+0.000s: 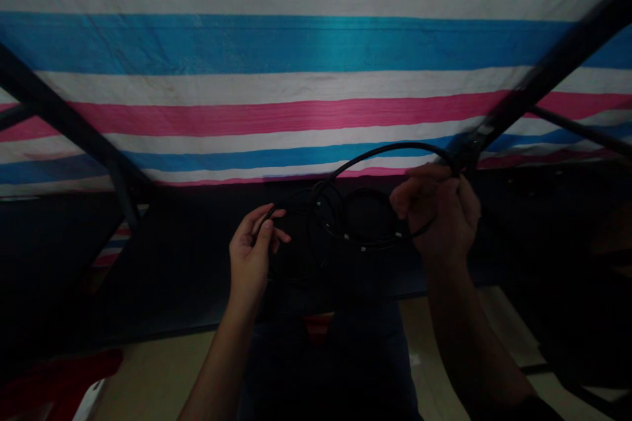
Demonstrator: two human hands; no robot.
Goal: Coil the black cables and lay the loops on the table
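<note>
Before a striped sheet (296,46), over the dark surface (187,256), we hold a looped black cable (409,145), its long axis running left to right. Our left hand (250,240) pinches one side, our right hand (447,214) curls round the other, set apart probably to spread the loops.

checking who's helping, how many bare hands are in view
2: the bare left hand, left of centre; the bare right hand, right of centre, both holding the thin black looped cable.
</note>
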